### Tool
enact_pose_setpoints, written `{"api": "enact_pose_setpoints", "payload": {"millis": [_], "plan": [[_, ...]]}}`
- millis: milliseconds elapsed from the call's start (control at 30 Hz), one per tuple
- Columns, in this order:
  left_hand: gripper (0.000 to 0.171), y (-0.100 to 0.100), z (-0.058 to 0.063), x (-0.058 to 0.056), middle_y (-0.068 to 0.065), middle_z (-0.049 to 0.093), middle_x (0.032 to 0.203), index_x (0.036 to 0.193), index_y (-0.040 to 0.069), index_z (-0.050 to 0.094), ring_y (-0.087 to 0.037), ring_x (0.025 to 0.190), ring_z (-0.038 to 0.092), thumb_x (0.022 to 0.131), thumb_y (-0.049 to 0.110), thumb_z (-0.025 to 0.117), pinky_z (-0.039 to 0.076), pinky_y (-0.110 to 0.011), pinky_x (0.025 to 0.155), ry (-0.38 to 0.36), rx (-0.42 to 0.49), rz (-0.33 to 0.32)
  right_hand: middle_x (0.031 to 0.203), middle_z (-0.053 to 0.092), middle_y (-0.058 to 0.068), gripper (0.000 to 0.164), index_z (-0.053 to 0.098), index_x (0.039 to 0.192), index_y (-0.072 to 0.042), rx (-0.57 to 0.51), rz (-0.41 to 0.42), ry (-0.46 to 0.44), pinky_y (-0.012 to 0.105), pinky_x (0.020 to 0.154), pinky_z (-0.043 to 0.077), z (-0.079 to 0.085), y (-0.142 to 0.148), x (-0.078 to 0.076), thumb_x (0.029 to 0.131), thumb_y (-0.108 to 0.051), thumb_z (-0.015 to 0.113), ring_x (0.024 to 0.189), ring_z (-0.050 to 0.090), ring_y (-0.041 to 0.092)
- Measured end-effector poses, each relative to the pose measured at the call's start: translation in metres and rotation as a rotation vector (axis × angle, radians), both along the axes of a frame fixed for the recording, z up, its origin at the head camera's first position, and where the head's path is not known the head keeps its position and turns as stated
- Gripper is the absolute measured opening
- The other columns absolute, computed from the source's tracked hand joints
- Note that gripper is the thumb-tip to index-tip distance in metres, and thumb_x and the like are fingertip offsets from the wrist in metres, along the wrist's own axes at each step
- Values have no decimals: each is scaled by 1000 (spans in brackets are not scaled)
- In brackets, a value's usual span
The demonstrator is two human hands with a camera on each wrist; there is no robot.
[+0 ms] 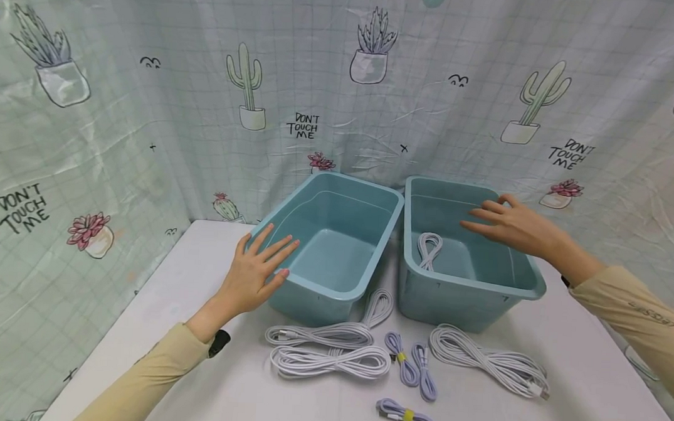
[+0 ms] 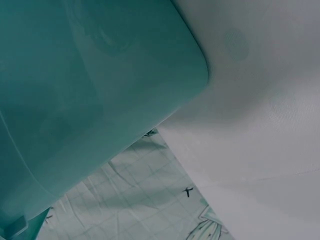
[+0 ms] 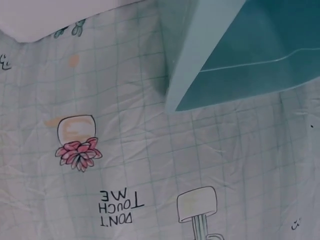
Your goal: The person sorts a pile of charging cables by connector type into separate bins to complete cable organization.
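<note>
My left hand [image 1: 253,268] is spread out at the near left corner of the left blue-green bin [image 1: 333,293], fingers straight and over its rim. Only the outer wall of a bin [image 2: 110,75] fills much of the left wrist view. Above the right bin [image 1: 457,304], my right hand [image 1: 508,223] hovers over its right side with fingers loosely bent and nothing visible in them. Inside that bin lies a small white coiled cable [image 1: 429,249]. The right wrist view catches a bin's rim [image 3: 200,55] but no fingers.
Long white coiled cables [image 1: 330,362] lie before the left bin, one partly between the bins. Another white cable bundle [image 1: 488,358] sits before the right bin. Three small lilac cables [image 1: 407,417] with yellow ties among them lie nearer. A printed curtain [image 1: 330,97] hangs behind.
</note>
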State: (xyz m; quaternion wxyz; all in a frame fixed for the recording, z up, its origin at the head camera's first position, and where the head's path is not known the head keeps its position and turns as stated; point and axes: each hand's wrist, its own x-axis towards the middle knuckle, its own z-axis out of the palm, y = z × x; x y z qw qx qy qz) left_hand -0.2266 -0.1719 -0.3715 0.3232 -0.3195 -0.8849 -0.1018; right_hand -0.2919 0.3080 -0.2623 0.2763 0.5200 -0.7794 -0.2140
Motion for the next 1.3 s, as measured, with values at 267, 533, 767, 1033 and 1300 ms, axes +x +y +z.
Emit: {"api": "enact_pose_setpoints", "payload": {"millis": [267,533,767,1033,1300], "plan": [[57,0,0,0,-8,50,131,134,19,43,-37,131,29,94,51,16,19,-62,98,12,8,-4,95,62,10,59,63,100,-11,-188,61,40,43,68,40,-1,5,13,97,-36,11,87,53,26],[57,1,-2,0,-8,51,130,135,20,42,-37,130,30,94,51,16,20,-62,97,22,13,-8,92,62,8,59,66,91,-11,-259,61,62,38,65,39,-3,5,27,97,-39,16,82,53,24],[58,1,-2,0,-7,50,131,135,20,41,-37,130,30,94,51,15,19,-62,97,17,14,-3,88,64,7,53,67,90,-12,-337,75,80,38,61,40,-9,3,40,97,-40,22,78,54,24],[56,1,-2,0,-7,51,131,135,21,41,-37,130,29,94,51,17,19,-62,98,17,18,-5,85,64,6,50,65,95,-12,-388,62,59,39,59,41,-15,1,60,97,-40,24,75,54,24],[56,1,-3,-1,-7,51,131,135,22,40,-37,130,30,94,51,17,19,-63,97,23,20,-8,84,63,4,49,66,94,-12,-431,27,33,38,62,40,-23,-3,83,96,-41,27,75,54,22]]}}
